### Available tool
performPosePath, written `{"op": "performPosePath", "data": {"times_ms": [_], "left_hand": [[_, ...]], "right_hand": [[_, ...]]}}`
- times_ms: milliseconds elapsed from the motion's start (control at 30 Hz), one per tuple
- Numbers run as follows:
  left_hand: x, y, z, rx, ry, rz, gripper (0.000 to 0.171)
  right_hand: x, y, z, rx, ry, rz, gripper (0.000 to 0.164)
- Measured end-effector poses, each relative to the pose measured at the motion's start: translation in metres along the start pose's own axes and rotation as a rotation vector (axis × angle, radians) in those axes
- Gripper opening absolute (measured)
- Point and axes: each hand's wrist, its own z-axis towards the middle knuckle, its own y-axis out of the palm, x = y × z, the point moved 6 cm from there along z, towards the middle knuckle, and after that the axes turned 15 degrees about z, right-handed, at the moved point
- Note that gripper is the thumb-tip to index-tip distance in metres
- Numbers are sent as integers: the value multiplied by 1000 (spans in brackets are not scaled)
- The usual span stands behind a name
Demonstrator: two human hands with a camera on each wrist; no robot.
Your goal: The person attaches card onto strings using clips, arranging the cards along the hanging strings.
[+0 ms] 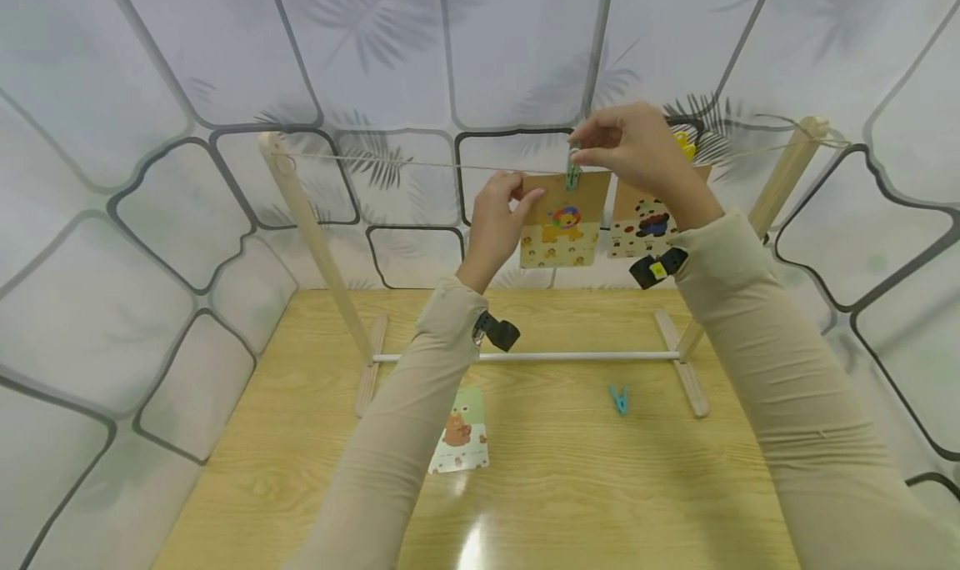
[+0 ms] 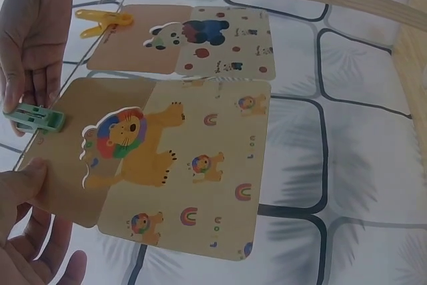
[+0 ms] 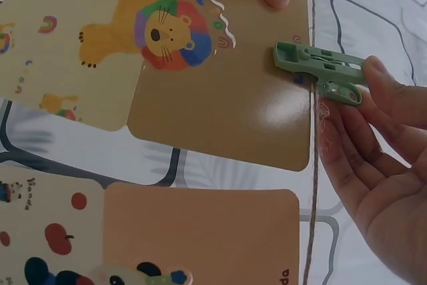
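Observation:
A lion card (image 1: 564, 224) hangs at the string (image 1: 450, 166), its top edge along it. My left hand (image 1: 497, 220) pinches the card's upper left corner between thumb and fingers. At the card's top middle, my right hand (image 1: 637, 149) pinches the tail end of a green clothespin (image 3: 320, 68), whose front end lies over the card and string. Right beside it hangs a panda card (image 2: 193, 41), held on the string by a yellow clothespin (image 2: 100, 23); in the head view my right hand and wrist partly cover these.
The string runs between two wooden posts (image 1: 318, 249) joined by a white bar (image 1: 577, 356). On the wooden table (image 1: 555, 487) lie a bear card (image 1: 463, 432), partly behind my left sleeve, and a blue clothespin (image 1: 618, 399). A patterned curtain (image 1: 390, 45) surrounds the table.

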Motion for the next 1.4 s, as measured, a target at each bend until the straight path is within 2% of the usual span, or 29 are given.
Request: {"op": "performPosePath", "data": {"times_ms": [300,700,967,1400], "left_hand": [[-1,1,1,-4,2,-4,27],[-4,3,-2,-27,-8,-39,26],[-8,4,-5,-24,-8,-104,27],[-14,5,-10,-4,2,-141,29]], "right_hand": [[0,2,-3,-56,53,-14,30],[5,4,-4,-96,27,16,33],[5,5,-5,-121,35,35,36],[5,4,-6,-140,47,57,42]]}}
